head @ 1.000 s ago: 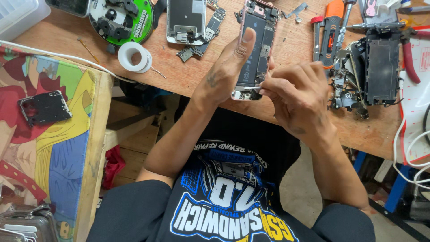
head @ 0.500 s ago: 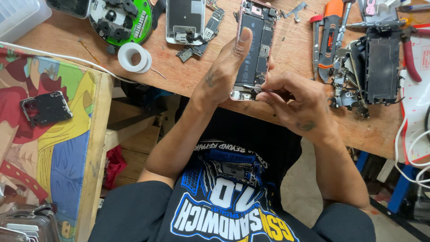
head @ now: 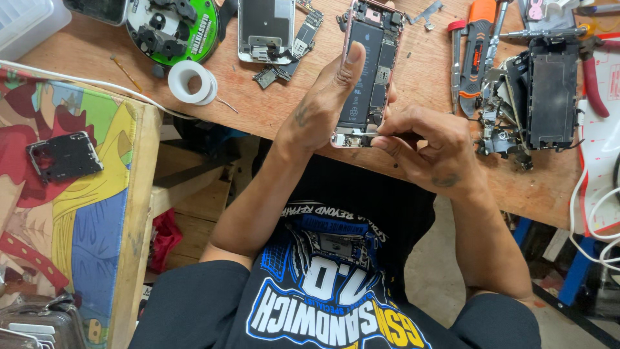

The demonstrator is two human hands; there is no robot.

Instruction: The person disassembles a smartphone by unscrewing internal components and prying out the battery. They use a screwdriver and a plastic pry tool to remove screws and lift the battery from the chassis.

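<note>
Between both hands lies an opened pink phone body (head: 368,71). Left hand (head: 323,106) clasps its edge; right hand (head: 426,145) pinches a thin metal tool (head: 365,134) at its lower end.

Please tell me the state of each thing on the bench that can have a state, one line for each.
Opened phone: back side open, inner parts showing, held in left hand.
Thin tool: pinched by right hand, tip at phone's lower end.
Second phone frame: lying flat, stripped.
Solder reel: lying flat, wire end loose.
</note>
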